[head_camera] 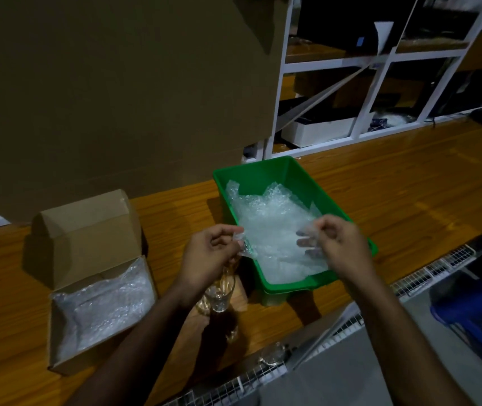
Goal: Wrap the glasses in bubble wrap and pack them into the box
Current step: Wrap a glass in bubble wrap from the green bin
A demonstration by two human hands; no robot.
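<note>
A sheet of bubble wrap (275, 230) is stretched between my hands above a green plastic bin (289, 171) that holds more wrap. My left hand (207, 253) pinches the sheet's left edge. My right hand (339, 241) pinches its right edge, with fingers showing through the plastic. A clear drinking glass (219, 294) stands on the wooden table just below my left hand. An open cardboard box (93, 230) sits at the left, its flap raised, with bubble wrap (102, 309) lining its inside.
A large cardboard sheet (116, 83) stands behind the table. White shelving (380, 60) fills the back right. A wire mesh rail (263, 376) runs along the table's near edge, with another glass (272, 354) by it. A blue stool (474, 317) sits at the lower right.
</note>
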